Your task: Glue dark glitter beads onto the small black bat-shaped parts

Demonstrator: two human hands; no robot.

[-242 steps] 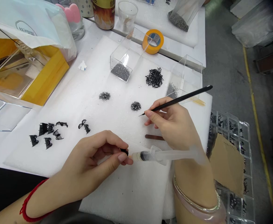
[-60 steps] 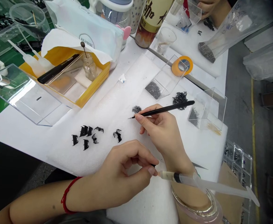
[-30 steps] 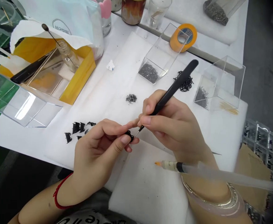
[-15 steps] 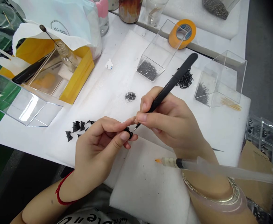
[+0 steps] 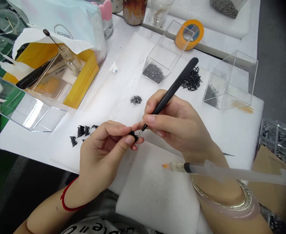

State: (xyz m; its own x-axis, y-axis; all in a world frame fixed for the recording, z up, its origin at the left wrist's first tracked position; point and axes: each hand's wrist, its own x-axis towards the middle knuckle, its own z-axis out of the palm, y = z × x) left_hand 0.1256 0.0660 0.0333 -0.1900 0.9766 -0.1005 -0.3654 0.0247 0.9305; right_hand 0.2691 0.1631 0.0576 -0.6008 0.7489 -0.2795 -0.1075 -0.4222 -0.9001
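Between its thumb and fingers, my left hand (image 5: 101,146) pinches a small black toothed piece (image 5: 134,136), mostly hidden by the fingertips. My right hand (image 5: 179,123) grips black tweezers (image 5: 170,91) like a pen. Their thin metal tip meets the black piece, and whether it holds a tiny part is too small to tell. Several similar black toothed pieces (image 5: 81,131) lie left of my left hand. Beyond the hands sits a small heap of tiny shiny dark bits (image 5: 136,100). A syringe with an orange tip (image 5: 177,167) crosses in front of my right wrist; what supports it is unclear.
Two clear boxes (image 5: 153,72) (image 5: 211,96) contain dark grains, with a heap of black pieces (image 5: 192,79) between them. Orange tape (image 5: 179,35) stands behind. At left are a yellow box (image 5: 81,81) and a clear container (image 5: 42,113). A white foam pad (image 5: 157,195) lies in front.
The upper end of the tweezers has swung a little to the left, while their tip stays at the black piece. Both hands keep their grip; the view has shifted slightly.
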